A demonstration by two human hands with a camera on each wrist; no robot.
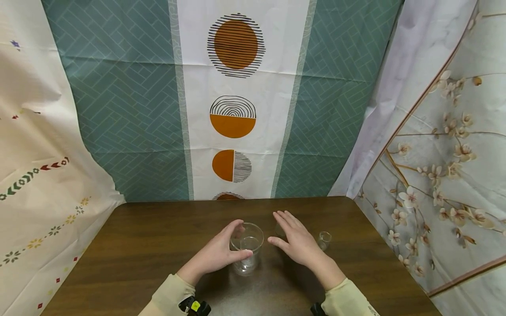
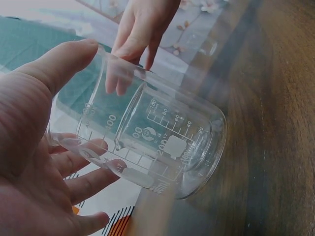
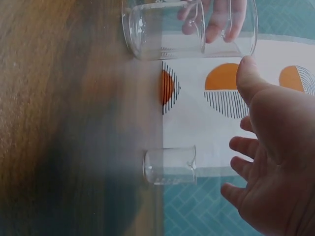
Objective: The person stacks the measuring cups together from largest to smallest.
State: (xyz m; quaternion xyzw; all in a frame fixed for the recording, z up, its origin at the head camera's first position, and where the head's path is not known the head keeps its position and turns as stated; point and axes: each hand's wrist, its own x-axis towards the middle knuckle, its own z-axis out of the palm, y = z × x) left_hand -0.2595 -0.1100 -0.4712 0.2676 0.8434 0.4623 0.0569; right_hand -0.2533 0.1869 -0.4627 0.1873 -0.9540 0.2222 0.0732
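A large clear glass beaker [image 1: 243,268] with white graduations stands upright on the table, and a smaller beaker [image 2: 160,125] sits inside it. My left hand [image 1: 217,252] holds the large beaker near its rim, thumb on the near side and fingers around the far side. To the right, my right hand [image 1: 298,243] hovers over the table with fingers spread and nothing in its grasp. Beyond that palm stands a small beaker [image 3: 170,166], mostly hidden by the hand in the head view. Another small glass vessel [image 1: 324,239] is just right of the right hand.
The dark brown wooden table [image 1: 158,232] reaches back to a green and white patterned curtain [image 1: 233,145]. Floral cloth [image 1: 435,184] hangs along the right edge, and a cream cloth [image 1: 47,184] along the left.
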